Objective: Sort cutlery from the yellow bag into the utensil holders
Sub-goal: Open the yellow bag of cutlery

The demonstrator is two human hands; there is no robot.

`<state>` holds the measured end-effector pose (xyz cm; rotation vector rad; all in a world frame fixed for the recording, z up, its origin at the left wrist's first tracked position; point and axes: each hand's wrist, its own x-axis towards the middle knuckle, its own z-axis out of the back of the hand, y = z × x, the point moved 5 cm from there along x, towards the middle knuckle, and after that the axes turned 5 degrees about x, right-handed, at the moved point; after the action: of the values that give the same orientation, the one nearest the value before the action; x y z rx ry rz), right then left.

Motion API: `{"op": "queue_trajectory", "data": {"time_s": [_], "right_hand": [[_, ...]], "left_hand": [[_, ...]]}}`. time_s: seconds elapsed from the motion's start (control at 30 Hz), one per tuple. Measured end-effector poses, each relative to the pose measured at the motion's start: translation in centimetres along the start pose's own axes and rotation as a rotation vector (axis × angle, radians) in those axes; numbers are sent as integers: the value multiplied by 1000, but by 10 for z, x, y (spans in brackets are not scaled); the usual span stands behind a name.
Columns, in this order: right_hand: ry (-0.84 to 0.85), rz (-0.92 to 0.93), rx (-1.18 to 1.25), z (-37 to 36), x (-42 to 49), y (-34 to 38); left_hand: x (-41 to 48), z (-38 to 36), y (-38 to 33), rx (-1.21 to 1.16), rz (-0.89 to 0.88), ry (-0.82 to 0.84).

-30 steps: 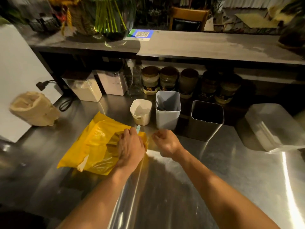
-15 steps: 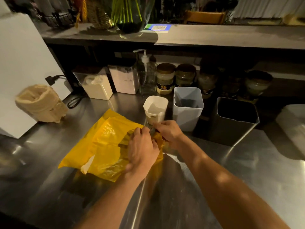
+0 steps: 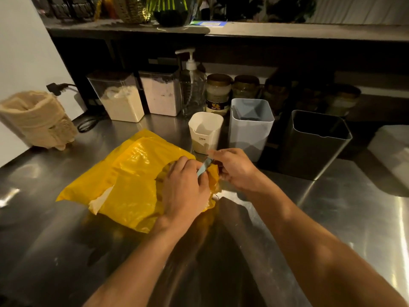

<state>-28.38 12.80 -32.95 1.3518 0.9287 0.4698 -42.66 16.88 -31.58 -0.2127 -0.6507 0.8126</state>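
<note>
The yellow bag (image 3: 132, 180) is laid on the counter (image 3: 332, 218), its right end gripped by the left hand (image 3: 186, 191). A light-blue handle (image 3: 203, 168) there is pinched by the right hand (image 3: 236, 169).

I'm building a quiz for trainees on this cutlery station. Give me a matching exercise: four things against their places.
Things:
1 yellow bag
2 white holder
3 dark holder
4 blue handle

Places:
A rightmost of the three holders
B between the left hand and the right hand
C leftmost holder
D lying under the left hand

Pairs: 1-D, 2-C, 3-A, 4-B.
</note>
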Motion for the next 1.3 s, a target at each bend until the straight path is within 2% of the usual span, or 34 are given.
{"op": "queue_trajectory", "data": {"time_s": [0.13,0.27,0.5,0.73,0.9,1.03,1.13,1.3], "right_hand": [[-75,-2,85,4,-8,-15],[-51,7,194,8,-12,-25],[-58,120,76,15,-20,-30],[-83,35,-1,24,-50,-44],[35,-25,-24,36,-70,-60],[89,26,-52,43,-87,-60],[111,100,-10,46,-106,-55],[262,158,60,51,-131,-52]], "left_hand": [[-2,2,3,-81,6,-44],[-4,-2,5,-81,-48,-70],[-12,6,4,-153,-137,-175],[-35,16,-1,-208,-218,-195],[-49,21,-10,-245,-256,-178],[-55,26,-17,-236,-305,-144],[-63,32,-22,-204,-399,-129],[-86,38,-25,-134,-608,-117]]}}
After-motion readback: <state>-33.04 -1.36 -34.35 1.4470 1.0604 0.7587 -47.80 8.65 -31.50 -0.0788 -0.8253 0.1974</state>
